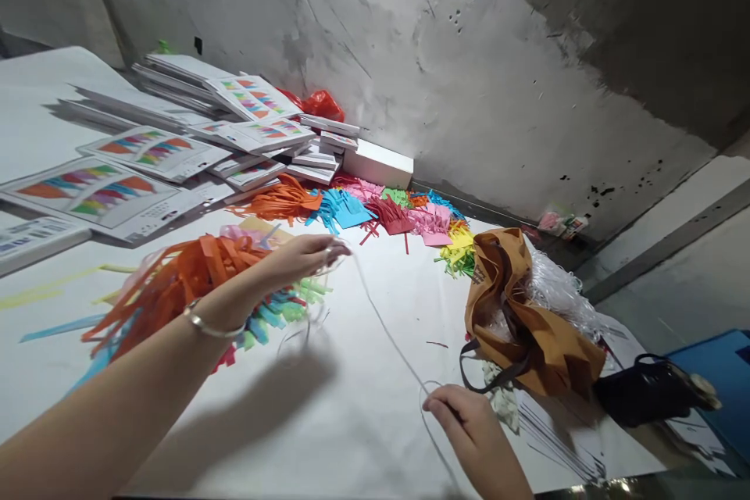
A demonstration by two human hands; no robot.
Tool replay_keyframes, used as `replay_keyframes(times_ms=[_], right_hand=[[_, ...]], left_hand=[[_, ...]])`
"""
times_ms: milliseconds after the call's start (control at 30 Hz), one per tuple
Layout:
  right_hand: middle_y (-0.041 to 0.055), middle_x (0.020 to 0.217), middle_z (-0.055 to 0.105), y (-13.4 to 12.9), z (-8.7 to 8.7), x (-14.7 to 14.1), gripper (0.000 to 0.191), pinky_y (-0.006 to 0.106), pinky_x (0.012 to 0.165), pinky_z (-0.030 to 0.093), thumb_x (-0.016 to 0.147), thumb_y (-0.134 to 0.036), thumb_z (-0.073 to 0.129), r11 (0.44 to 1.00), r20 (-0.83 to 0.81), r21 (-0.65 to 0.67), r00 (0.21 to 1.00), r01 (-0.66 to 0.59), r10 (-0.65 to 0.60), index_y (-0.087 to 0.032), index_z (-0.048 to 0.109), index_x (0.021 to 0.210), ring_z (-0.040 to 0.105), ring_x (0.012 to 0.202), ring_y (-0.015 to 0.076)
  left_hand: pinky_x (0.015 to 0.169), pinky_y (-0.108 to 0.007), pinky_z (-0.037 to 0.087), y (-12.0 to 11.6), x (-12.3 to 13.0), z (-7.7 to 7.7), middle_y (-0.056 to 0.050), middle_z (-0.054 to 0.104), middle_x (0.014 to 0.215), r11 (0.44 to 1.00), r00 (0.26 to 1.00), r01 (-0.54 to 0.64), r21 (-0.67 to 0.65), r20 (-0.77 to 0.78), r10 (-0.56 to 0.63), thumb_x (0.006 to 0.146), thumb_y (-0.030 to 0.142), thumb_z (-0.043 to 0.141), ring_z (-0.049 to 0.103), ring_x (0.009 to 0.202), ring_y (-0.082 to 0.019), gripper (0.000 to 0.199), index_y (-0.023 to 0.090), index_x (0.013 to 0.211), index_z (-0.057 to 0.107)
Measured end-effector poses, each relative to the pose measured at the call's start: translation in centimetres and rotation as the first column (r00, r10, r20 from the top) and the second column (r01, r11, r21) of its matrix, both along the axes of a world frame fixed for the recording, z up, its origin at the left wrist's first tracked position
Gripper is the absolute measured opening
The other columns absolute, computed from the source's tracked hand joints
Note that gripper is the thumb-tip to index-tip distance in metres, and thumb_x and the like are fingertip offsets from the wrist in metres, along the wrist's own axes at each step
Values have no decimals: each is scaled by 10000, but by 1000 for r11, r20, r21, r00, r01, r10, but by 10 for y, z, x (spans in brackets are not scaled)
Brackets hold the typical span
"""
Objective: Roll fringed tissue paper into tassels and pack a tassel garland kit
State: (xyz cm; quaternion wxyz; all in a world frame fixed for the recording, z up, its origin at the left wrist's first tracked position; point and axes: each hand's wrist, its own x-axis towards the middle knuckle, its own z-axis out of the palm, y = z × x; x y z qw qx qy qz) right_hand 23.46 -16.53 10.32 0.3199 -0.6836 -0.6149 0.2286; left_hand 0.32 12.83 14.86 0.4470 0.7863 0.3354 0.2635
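Table (363, 422) below; colourful fringe pile (214, 266) beside the left hand (301, 259).
That hand and the right hand (469, 430) pinch the string (385, 330) spanning between them. Apparent step: drawing it out; next move likely calls for even tension, loops untangled.

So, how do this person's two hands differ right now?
The left hand is beside the orange paper strips, while the right hand is nearer the brown bag. A bracelet circles the left wrist; none shows by the right hand. The left hand shows with a long stretch of forearm, the right with little. Both hold the white string.
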Motion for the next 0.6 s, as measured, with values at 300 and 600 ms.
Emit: replay_keyframes(times_ms=[300, 600], right_hand=[[23, 675, 649, 5, -50, 15, 314, 278, 592, 393, 970, -272, 421, 995, 263, -16, 961, 95, -88, -235, 564, 693, 624, 639, 200], [29, 971, 689, 38, -52, 33, 246, 237, 814, 493, 1003, -260, 439, 994, 291, 89, 953, 66, -89, -240, 684, 1014, 657, 916, 162]], left_hand=[[773, -361, 504, -70, 50, -16, -168, 642, 1105, 893, 853, 218, 393, -522, 21, 895, 145, 514, 673, 849, -258, 201, 126, 1003, 683], [650, -264, 463, -147, 66, -110, -52, 717, 770, 920, 916, 369, 133, -219, -336, 927, 176, 441, 636, 691, -183, 266, 183, 903, 706]])
